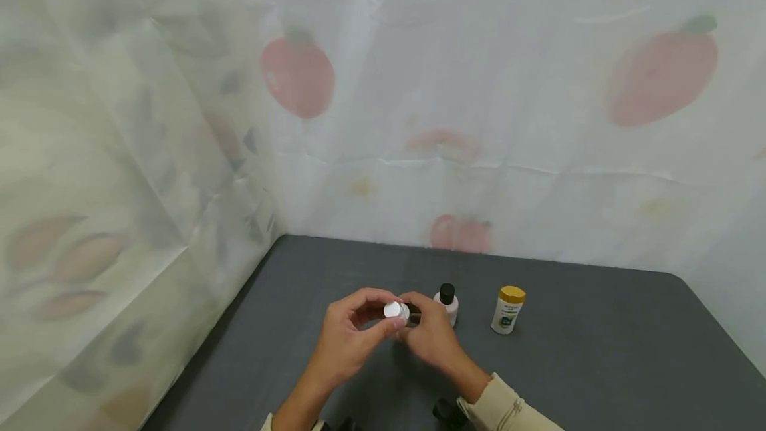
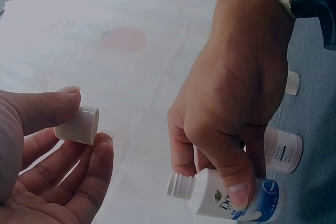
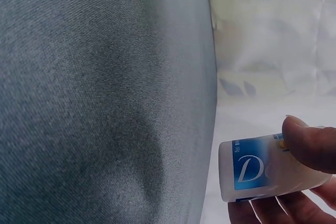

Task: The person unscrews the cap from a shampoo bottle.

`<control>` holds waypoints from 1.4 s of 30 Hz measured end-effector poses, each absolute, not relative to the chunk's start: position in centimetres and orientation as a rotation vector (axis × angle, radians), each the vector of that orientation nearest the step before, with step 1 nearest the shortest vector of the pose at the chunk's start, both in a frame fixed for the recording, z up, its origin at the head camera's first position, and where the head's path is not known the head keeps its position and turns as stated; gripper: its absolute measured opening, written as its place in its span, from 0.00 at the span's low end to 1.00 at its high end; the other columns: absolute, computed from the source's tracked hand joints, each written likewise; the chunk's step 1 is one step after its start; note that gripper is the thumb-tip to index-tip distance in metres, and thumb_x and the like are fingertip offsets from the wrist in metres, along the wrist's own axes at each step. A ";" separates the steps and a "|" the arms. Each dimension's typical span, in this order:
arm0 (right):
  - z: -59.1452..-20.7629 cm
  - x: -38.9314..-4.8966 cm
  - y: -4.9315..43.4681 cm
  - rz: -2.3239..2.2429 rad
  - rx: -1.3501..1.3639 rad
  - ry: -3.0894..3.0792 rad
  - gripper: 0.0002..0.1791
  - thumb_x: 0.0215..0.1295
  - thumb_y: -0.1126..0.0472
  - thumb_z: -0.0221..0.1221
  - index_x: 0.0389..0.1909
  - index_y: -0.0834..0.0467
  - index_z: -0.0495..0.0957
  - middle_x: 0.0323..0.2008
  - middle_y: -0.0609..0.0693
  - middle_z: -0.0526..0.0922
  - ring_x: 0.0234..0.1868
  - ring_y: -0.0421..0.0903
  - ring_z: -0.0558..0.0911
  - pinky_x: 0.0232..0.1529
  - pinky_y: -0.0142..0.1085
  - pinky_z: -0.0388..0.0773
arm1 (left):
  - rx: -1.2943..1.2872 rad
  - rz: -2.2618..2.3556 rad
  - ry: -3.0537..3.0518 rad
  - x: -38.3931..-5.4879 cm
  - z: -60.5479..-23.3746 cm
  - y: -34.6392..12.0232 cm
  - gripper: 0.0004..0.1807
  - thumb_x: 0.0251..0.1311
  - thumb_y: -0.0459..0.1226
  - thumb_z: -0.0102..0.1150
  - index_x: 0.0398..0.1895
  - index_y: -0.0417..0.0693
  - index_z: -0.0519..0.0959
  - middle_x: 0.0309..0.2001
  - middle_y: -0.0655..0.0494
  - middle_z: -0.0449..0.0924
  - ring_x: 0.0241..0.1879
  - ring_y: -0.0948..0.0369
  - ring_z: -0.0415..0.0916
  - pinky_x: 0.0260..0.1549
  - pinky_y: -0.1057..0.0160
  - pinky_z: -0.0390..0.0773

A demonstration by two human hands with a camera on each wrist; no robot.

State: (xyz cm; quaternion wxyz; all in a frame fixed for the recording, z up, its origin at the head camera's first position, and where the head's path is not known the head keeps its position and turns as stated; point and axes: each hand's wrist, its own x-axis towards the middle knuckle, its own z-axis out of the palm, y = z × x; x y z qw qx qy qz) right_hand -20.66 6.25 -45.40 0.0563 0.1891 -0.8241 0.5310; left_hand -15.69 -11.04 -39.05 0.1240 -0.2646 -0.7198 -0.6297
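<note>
My left hand (image 1: 347, 338) pinches a small white cap (image 2: 79, 125) between thumb and fingertips. In my right hand (image 1: 435, 336) is a white plastic bottle (image 2: 210, 196) with a blue label, gripped around its body. The bottle lies tilted on its side in the air, its bare threaded neck (image 2: 180, 185) pointing toward the left hand. Cap and neck are apart in the left wrist view. Part of the bottle's label shows in the right wrist view, where the thumb (image 3: 315, 145) presses on its side. Both hands are held close together above the dark table.
Just beyond the right hand stands a pink bottle with a black cap (image 1: 447, 293). Further right is a white bottle with a yellow cap (image 1: 507, 311). The grey table (image 1: 598, 344) borders hanging printed sheets (image 1: 509, 85) at the back and left.
</note>
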 end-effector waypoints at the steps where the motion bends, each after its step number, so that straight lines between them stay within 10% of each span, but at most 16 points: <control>1: -45.4 -20.7 6.3 1.609 0.570 -2.500 0.18 0.59 0.70 0.72 0.48 0.52 0.85 0.47 0.50 0.88 0.53 0.53 0.87 0.54 0.48 0.87 | -0.767 -1.829 -2.101 -15.7 -39.1 -11.0 0.12 0.64 0.30 0.70 0.48 0.36 0.83 0.46 0.38 0.86 0.44 0.58 0.87 0.48 0.63 0.88; 42: -45.7 -21.9 6.7 1.609 0.451 -2.514 0.22 0.51 0.73 0.74 0.47 0.56 0.84 0.44 0.55 0.89 0.44 0.51 0.89 0.47 0.47 0.88 | -0.637 -1.680 -2.198 -17.7 -40.8 -11.8 0.12 0.69 0.31 0.65 0.53 0.44 0.87 0.51 0.46 0.85 0.46 0.69 0.83 0.45 0.69 0.87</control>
